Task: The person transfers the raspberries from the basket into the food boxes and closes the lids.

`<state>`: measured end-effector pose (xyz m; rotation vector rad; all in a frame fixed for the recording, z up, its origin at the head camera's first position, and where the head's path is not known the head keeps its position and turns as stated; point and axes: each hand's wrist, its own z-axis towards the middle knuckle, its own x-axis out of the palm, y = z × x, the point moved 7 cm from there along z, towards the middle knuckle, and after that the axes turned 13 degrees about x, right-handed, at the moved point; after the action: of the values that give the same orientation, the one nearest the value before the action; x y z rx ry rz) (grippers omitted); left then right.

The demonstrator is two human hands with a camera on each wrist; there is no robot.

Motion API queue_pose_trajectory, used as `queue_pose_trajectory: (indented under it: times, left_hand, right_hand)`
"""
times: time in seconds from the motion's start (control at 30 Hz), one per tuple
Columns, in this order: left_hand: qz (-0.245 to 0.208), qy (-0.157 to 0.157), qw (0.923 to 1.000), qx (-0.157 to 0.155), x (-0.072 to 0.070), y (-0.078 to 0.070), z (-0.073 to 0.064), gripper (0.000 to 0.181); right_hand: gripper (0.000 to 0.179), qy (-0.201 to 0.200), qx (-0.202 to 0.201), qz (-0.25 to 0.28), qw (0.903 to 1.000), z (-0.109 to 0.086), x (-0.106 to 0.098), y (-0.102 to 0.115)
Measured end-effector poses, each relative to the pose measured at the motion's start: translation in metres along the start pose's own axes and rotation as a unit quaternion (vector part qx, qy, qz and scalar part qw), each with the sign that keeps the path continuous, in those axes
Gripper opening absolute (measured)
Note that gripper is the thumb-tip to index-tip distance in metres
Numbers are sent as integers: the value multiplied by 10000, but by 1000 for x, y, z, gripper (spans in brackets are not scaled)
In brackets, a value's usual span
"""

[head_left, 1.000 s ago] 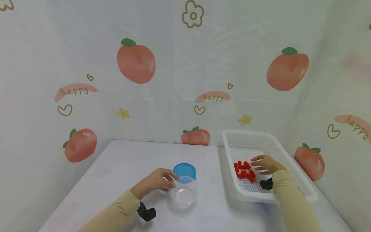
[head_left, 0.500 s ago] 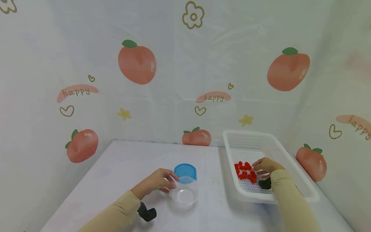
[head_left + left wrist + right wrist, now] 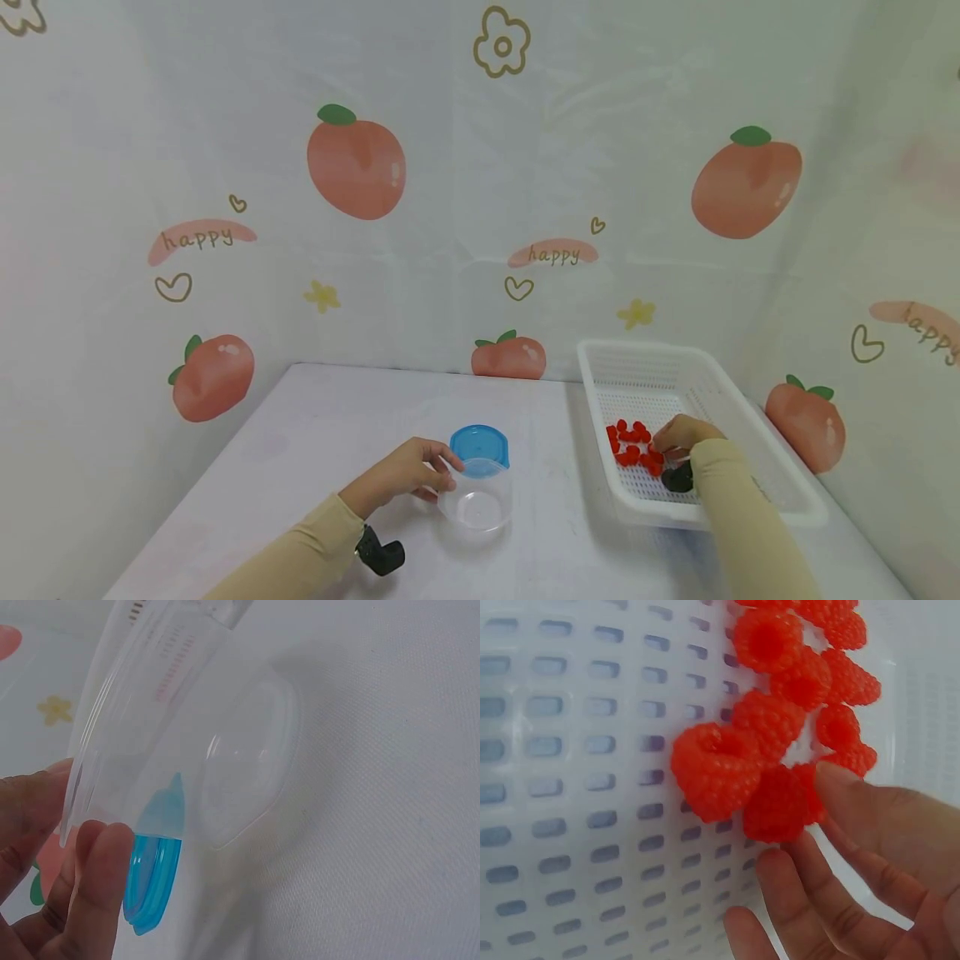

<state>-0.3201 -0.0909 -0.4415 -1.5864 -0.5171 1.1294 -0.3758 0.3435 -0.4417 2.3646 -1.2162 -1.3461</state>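
Note:
My left hand (image 3: pixel 401 471) pinches the rim of a clear plastic tub (image 3: pixel 477 518) between thumb and fingers. In the left wrist view, the tub (image 3: pixel 244 761) tilts over the white cloth, its wall between the fingers. A blue lid (image 3: pixel 480 439) lies just behind the tub and partly shows through it. At the right, my right hand (image 3: pixel 684 435) reaches down into a white basket (image 3: pixel 645 508). There, thumb and fingers close around a red raspberry (image 3: pixel 808 796) at the edge of a cluster. Other raspberries (image 3: pixel 716 769) lie beside it on the perforated floor.
White cloth covers the table (image 3: pixel 360 408), and a patterned backdrop (image 3: pixel 450 167) rises behind it. The basket's raised walls surround the right hand. A black wrist camera (image 3: pixel 380 554) sits below the left wrist, close over the cloth.
My right hand has moved slightly left and down to the raspberries, its fingers drawing together from a spread pose. The left hand and the tub have stayed in place.

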Motion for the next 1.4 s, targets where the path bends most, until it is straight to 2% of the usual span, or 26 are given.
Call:
queue_pose_trajectory:
  times: [0.43, 0.63, 0.97, 1.2, 1.4]
  left_hand:
    - [143, -9, 9999, 55, 0, 1, 0, 23]
    - [110, -12, 9999, 59, 0, -1, 0, 24]
    - [30, -70, 10000, 31, -1, -2, 0, 24]
    - [76, -132, 9999, -49, -1, 1, 1, 24]
    - [125, -133, 9998, -64, -1, 1, 1, 22]
  right_hand:
    - [28, -113, 222, -34, 9997, 10, 4, -6]
    - [26, -31, 112, -169, 9998, 8, 5, -3]
    - [31, -122, 175, -284, 9994, 9, 0, 0]
    - [33, -35, -145, 217, 9997, 2, -2, 5]
    - [31, 397, -647, 910, 9930, -1, -5, 14]
